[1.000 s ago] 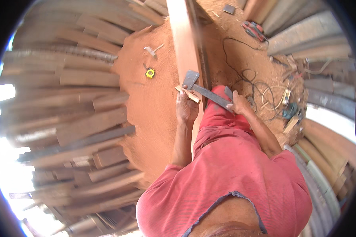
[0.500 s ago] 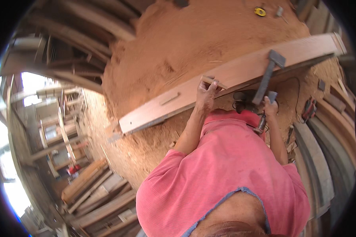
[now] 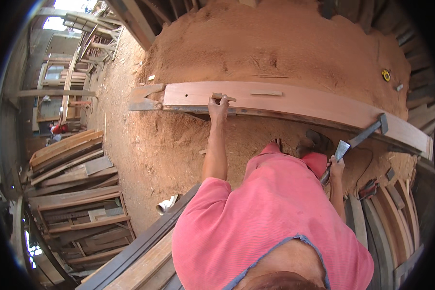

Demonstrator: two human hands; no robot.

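Note:
A long reddish wooden plank [image 3: 294,104] lies across a mound of sawdust [image 3: 275,43]. My left hand [image 3: 218,107] rests on the plank's near edge, pinching a small wooden peg or chisel [image 3: 224,97] against the board. My right hand [image 3: 336,168] is lower at the right, gripping the handle of a metal claw hammer [image 3: 367,134] whose head sits against the plank's right part. A thin wooden strip [image 3: 266,94] lies on the plank's top face. My pink shirt fills the lower middle of the view.
Stacked boards [image 3: 70,159] lie at the left, more planks [image 3: 145,251] in front of me and at the right [image 3: 396,217]. A yellow tape measure [image 3: 386,75] sits on the sawdust at the far right. A white cup-like thing [image 3: 165,205] lies on the ground.
The view has swung, so the plank now runs level across the picture. My left hand has slid along the plank to its left part. The hammer stays in my right hand.

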